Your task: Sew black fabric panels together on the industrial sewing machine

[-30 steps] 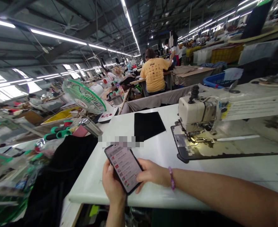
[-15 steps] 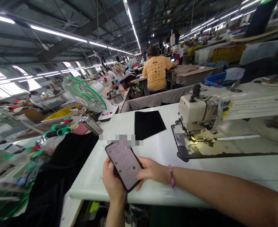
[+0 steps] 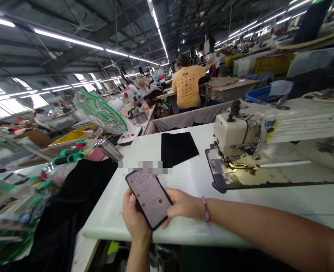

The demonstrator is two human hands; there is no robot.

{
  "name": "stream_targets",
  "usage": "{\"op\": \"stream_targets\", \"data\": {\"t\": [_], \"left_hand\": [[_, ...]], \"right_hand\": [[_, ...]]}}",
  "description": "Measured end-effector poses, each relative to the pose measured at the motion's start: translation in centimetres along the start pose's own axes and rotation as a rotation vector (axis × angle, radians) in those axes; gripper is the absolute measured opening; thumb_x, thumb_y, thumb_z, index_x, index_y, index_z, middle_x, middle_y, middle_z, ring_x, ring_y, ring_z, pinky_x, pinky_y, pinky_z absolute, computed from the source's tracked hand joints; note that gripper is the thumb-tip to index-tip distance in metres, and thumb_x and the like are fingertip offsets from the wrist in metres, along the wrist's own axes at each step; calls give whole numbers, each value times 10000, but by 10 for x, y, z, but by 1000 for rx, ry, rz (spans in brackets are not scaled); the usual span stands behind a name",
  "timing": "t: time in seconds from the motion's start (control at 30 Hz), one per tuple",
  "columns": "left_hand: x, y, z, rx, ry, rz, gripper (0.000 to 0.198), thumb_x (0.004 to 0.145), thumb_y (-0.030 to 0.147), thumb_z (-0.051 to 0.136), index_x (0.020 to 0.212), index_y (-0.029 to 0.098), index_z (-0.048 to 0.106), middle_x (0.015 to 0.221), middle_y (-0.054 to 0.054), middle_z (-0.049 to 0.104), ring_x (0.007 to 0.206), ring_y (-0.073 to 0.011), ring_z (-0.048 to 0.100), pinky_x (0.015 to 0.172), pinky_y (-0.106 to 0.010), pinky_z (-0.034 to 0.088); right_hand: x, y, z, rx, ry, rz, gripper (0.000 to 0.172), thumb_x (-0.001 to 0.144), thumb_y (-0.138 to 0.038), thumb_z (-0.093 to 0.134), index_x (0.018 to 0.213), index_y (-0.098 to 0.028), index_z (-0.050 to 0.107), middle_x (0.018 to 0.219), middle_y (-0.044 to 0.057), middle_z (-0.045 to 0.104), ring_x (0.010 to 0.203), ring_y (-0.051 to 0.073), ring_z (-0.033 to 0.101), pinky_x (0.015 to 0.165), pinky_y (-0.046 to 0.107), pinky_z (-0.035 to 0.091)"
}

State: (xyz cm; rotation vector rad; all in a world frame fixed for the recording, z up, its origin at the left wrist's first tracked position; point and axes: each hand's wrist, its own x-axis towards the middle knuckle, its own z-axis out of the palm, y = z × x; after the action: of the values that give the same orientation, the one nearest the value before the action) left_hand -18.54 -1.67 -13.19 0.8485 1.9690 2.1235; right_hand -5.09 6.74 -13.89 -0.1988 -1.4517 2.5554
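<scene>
1. Head view, hold. The left hand (image 3: 135,217) is curled around the left side and lower back of a smartphone (image 3: 149,200), its thumb lying along the near-left edge; its other fingers are mostly hidden behind the case.
2. The right hand (image 3: 182,206), partly closed, grips the opposite edge of the smartphone, with the thumb over the lower corner of the lit screen and other fingers partly behind. A purple bracelet (image 3: 205,209) encircles its wrist.
3. The smartphone lies between the two hands, tilted, above the near part of a white tabletop (image 3: 110,223). Its screen shows lines of text, too small to read; a pixelated patch masks its top end.
4. Beyond both hands, apart from them, a black fabric piece (image 3: 179,149) lies flat on the tabletop.
5. Beyond the right hand and to its right stands an industrial sewing machine (image 3: 230,130), its lamp lighting the needle area.
6. Beyond the left hand and to its left are a steel flask (image 3: 108,149), leaning in the view, and a green-rimmed fan (image 3: 100,113); black cloth (image 3: 70,204) hangs nearer, left of that hand.
7. Far ahead of the hands, a co-worker in a yellow shirt (image 3: 186,88) sits facing away.
</scene>
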Motion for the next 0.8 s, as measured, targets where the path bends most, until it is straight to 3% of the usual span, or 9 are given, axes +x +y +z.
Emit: {"op": "stream_targets", "data": {"t": [0.33, 0.57, 0.8], "left_hand": [[-1, -4, 0, -80, 2, -47, 423, 820, 504, 550, 1068, 174, 643, 927, -26, 683, 880, -227, 612, 735, -309, 458], [1, -8, -3, -20, -18, 4, 411, 848, 503, 519, 1054, 171, 647, 951, -36, 679, 926, -240, 611, 770, -319, 442], [0, -1, 0, -27, 0, -14, 401, 829, 498, 530, 1026, 168, 644, 898, -34, 674, 852, -236, 616, 713, -317, 464]], "right_hand": [[2, 4, -2, 14, -11, -1, 710, 556, -104, 650, 1257, -152, 546, 1104, 76, 675, 951, 253, 673, 714, 335, 584], [2, 2, -2, -9, 2, 5, 696, 559, -115, 649, 1246, -144, 541, 1097, 81, 671, 926, 245, 673, 718, 341, 581], [2, 2, -2, -1, -10, 0, 731, 559, -107, 650, 1278, -152, 530, 1119, 82, 664, 973, 259, 665, 713, 331, 585]]}}
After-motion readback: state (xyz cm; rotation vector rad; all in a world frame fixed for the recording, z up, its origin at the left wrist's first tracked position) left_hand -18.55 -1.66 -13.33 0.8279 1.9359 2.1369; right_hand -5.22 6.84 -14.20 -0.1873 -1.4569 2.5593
